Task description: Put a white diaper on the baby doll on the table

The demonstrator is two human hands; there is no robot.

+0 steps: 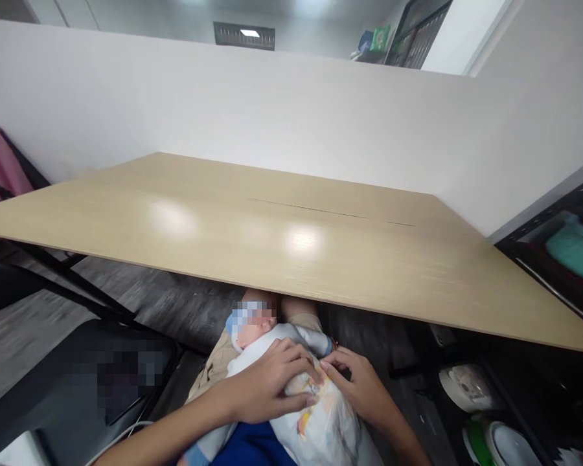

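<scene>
Across my lap lies a small baby figure (257,343) in a white top with light blue cuffs and a blue-and-white cap; whether it is a doll or an infant I cannot tell. Its head points away from me and is blurred out. A white diaper (333,421) with a yellow and orange print covers its lower body. Over the diaper's front rests my left hand (276,382), fingers apart and fingertips touching it. My right hand (357,382) is at the diaper's right upper edge, thumb and forefinger pinching there, beside the figure's cuffed arm.
A wooden tabletop (282,239) spans the view just beyond my lap, against a white partition wall (282,110). At my left stands a black chair (72,388) with a dark, blurred object and a white cable on it. Bowl-like containers (469,388) sit low at right, below a dark shelf.
</scene>
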